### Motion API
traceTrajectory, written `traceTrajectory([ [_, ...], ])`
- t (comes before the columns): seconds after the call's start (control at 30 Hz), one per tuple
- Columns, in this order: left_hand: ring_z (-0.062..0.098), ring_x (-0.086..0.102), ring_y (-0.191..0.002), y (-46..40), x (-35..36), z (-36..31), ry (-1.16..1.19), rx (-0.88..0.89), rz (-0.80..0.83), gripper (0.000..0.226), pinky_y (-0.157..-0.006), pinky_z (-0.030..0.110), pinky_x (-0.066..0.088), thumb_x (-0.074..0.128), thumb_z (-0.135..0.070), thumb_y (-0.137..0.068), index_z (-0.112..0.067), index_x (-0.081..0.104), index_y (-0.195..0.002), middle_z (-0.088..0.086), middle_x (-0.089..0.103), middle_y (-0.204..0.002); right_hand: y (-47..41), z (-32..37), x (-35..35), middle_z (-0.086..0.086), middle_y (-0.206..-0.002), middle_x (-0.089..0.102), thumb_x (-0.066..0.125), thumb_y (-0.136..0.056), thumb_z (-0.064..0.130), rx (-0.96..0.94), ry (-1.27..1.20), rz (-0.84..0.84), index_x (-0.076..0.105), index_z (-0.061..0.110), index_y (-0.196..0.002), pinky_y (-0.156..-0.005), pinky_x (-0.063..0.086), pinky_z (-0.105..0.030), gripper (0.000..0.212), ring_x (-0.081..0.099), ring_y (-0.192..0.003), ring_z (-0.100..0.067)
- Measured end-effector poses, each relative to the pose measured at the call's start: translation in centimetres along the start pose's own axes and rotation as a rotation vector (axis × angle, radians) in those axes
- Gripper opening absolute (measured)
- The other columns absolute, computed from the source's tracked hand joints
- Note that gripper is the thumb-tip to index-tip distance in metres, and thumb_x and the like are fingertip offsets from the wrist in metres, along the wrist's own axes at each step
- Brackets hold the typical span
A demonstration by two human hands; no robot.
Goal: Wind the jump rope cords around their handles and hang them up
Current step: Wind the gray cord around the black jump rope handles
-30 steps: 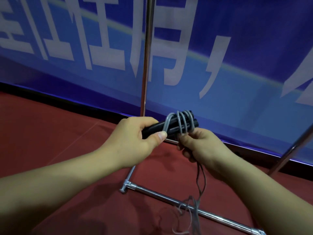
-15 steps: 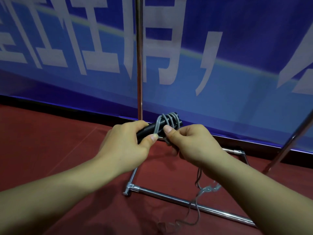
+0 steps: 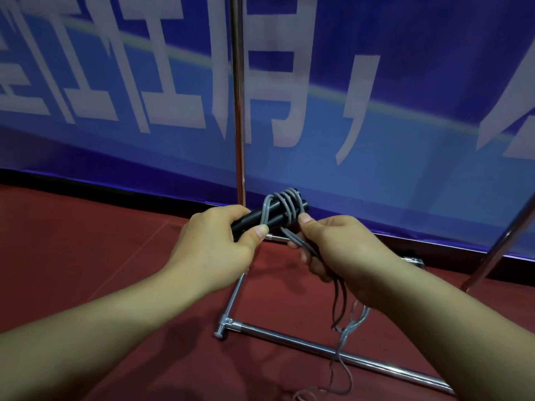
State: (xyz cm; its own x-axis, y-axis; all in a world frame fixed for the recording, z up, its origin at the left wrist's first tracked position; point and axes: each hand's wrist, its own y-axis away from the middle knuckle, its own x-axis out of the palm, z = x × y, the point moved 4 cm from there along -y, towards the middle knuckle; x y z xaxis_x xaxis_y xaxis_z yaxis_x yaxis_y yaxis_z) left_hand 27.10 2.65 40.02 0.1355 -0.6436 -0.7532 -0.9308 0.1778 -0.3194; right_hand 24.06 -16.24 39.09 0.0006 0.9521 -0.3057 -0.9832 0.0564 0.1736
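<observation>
My left hand (image 3: 214,250): fingers clenched round the black handles (image 3: 260,219). My right hand (image 3: 338,250): fingers pinching the grey cord (image 3: 285,205), several turns wound on; loose end trails over the metal rack (image 3: 359,358) to the red floor (image 3: 86,256).

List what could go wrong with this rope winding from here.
1. The grey cord loops sit bunched near the far end of the black handles; they may slide off if tension drops.
2. The loose cord tail hangs across the chrome floor bar of the rack and could snag on it as it is pulled in.
3. The left hand holds only the near end of the handles, so they may twist while the right hand pulls the cord.
</observation>
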Motion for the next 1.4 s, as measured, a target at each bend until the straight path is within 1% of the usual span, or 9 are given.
traceTrajectory([
  [0.23, 0.016, 0.061, -0.071, -0.7, 0.5, 1.9, -0.167, -0.104, 0.040, 0.017, -0.065, 0.030, 0.044, 0.063, -0.050, -0.089, -0.033, 0.066, -0.088, -0.008, 0.061, -0.065, 0.8, -0.4, 0.0, 0.001, -0.067, 0.060, 0.067, -0.092, 0.031, 0.030, 0.253, 0.176, 0.069, 0.021, -0.071, -0.066, 0.049, -0.031, 0.023, 0.058, -0.064, -0.015],
  [0.33, 0.021, 0.060, -0.074, -1.1, 0.5, 3.1, -0.230, -0.154, 0.066, 0.021, -0.067, 0.031, 0.043, 0.062, -0.052, -0.088, -0.033, 0.062, -0.080, -0.009, 0.062, -0.067, 0.9, -0.5, 0.4, 0.000, -0.067, 0.055, 0.066, -0.092, 0.029, 0.036, 0.267, 0.221, 0.074, 0.017, -0.081, -0.067, 0.047, -0.032, 0.018, 0.052, -0.065, -0.017],
  [0.63, 0.022, 0.060, -0.080, -0.6, 2.5, 2.9, -0.466, -0.134, 0.401, 0.026, -0.071, 0.029, 0.046, 0.064, -0.054, -0.086, -0.034, 0.056, -0.072, -0.011, 0.059, -0.074, 0.3, -1.0, -0.2, 0.003, -0.054, 0.048, 0.067, -0.092, 0.038, -0.027, 0.266, 0.041, 0.071, 0.015, -0.070, -0.057, 0.045, -0.033, 0.032, 0.044, -0.054, -0.016],
  [0.83, 0.010, 0.059, -0.069, -0.2, 2.8, 1.7, -0.373, -0.009, 0.544, 0.019, -0.061, 0.025, 0.042, 0.065, -0.049, -0.089, -0.031, 0.065, -0.085, -0.008, 0.062, -0.074, -0.6, -1.0, -2.2, 0.004, -0.051, 0.051, 0.064, -0.093, 0.043, -0.113, 0.458, -0.179, 0.074, 0.016, -0.080, -0.039, 0.034, -0.013, 0.032, 0.045, -0.043, -0.010],
  [1.0, 0.004, 0.055, -0.061, 1.1, 2.8, -0.1, -0.230, 0.208, 0.659, 0.016, -0.057, 0.021, 0.040, 0.066, -0.045, -0.091, -0.030, 0.068, -0.095, -0.006, 0.063, -0.069, -0.5, -0.9, -3.0, 0.003, -0.052, 0.051, 0.066, -0.091, 0.047, -0.178, 0.485, -0.191, 0.076, 0.023, -0.082, -0.036, 0.034, -0.014, 0.028, 0.043, -0.045, -0.013],
  [1.07, 0.005, 0.054, -0.058, 1.6, 2.6, -1.0, -0.172, 0.272, 0.657, 0.014, -0.053, 0.019, 0.038, 0.066, -0.044, -0.091, -0.031, 0.067, -0.094, -0.003, 0.062, -0.068, -0.4, -1.0, -3.2, -0.002, -0.051, 0.053, 0.069, -0.086, 0.052, -0.187, 0.469, -0.175, 0.076, 0.024, -0.081, -0.041, 0.039, -0.020, 0.029, 0.045, -0.046, -0.013],
  [1.2, 0.012, 0.054, -0.057, 2.1, 2.0, -2.0, -0.090, 0.335, 0.610, 0.014, -0.054, 0.026, 0.040, 0.066, -0.045, -0.091, -0.032, 0.068, -0.095, 0.003, 0.061, -0.066, -0.8, -1.5, -3.9, -0.014, -0.080, 0.071, 0.076, -0.073, 0.060, -0.151, 0.396, -0.172, 0.077, 0.024, -0.074, -0.065, 0.054, -0.036, 0.037, 0.060, -0.065, -0.023],
  [1.33, 0.018, 0.056, -0.058, 2.0, 1.5, -2.1, -0.018, 0.355, 0.569, 0.017, -0.056, 0.035, 0.043, 0.065, -0.048, -0.089, -0.032, 0.069, -0.094, 0.005, 0.060, -0.066, -0.8, -1.1, -5.3, 0.009, -0.044, 0.053, 0.076, -0.057, 0.070, -0.080, 0.428, -0.212, 0.071, 0.017, -0.066, -0.049, 0.037, -0.022, 0.054, 0.048, -0.050, -0.007],
  [1.4, 0.018, 0.055, -0.056, 2.0, 1.2, -2.0, 0.006, 0.371, 0.552, 0.020, -0.056, 0.037, 0.044, 0.063, -0.050, -0.086, -0.032, 0.069, -0.094, 0.005, 0.060, -0.064, -0.8, -0.7, -5.7, 0.010, -0.044, 0.053, 0.068, -0.051, 0.079, -0.092, 0.547, -0.233, 0.067, 0.018, -0.063, -0.050, 0.036, -0.024, 0.062, 0.050, -0.052, -0.007],
])
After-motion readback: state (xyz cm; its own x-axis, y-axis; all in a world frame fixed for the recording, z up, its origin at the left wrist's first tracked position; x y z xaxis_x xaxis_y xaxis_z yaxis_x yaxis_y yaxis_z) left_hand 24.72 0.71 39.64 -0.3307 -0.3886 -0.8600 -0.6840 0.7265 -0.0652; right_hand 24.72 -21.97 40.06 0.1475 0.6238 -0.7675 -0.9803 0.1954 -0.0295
